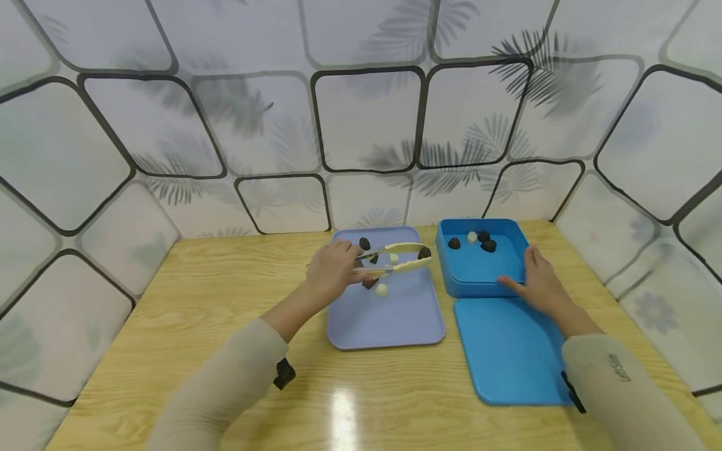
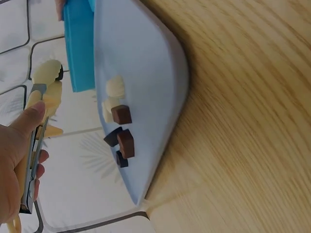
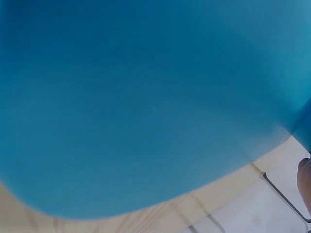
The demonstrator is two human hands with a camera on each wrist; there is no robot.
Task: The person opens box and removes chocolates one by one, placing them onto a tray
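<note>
A pair of pale yellow plastic tongs (image 1: 395,258) is held by the left hand (image 1: 333,270), fingers curled round the metal handles, above the flat lilac tray (image 1: 366,319). A small dark pebble-like piece (image 1: 424,252) is pinched in the tips; it is likely light, hard and slippery. The right hand (image 1: 538,285) is laid flat and relaxed against the blue plastic box (image 1: 479,275) on the wooden surface (image 1: 169,313).
</note>
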